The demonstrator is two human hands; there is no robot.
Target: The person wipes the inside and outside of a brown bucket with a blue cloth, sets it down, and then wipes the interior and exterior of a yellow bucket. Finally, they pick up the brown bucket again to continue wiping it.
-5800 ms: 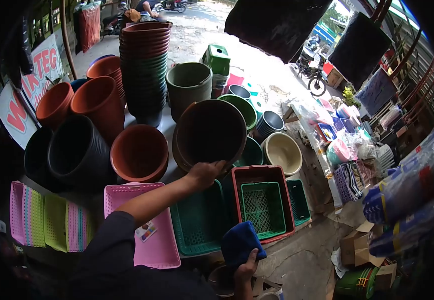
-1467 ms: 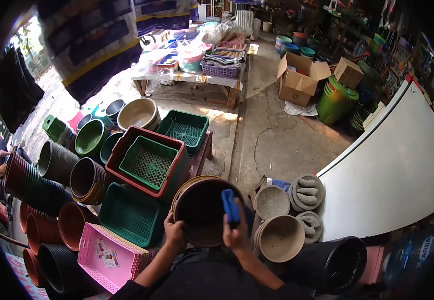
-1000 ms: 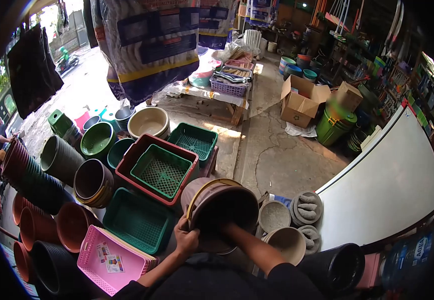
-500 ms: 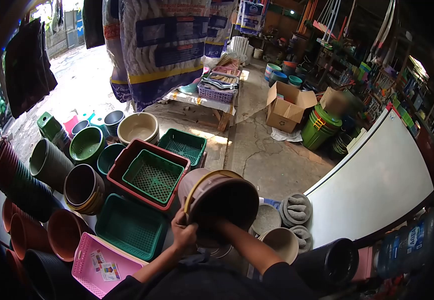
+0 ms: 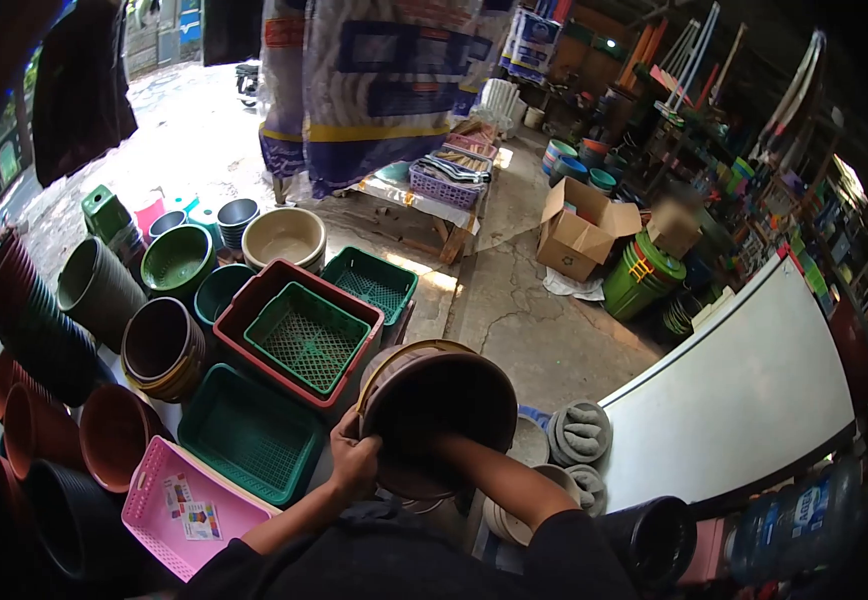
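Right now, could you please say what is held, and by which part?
The left hand grips the bucket at its rim, near the handle; whether the right hand, inside, holds anything cannot be told.

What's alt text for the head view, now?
A person's left hand holds a tilted bucket; the right forearm reaches inside, its hand lost in shadow. A pink basket and dark green basket sit to the left, a white panel to the right.

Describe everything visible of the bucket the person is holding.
The bucket is brownish and looks plastic, with a yellow handle along its upper rim. It tilts in front of the person, mouth towards them, interior dark. The left hand grips its left edge; the right hand is hidden inside, its forearm entering the mouth.
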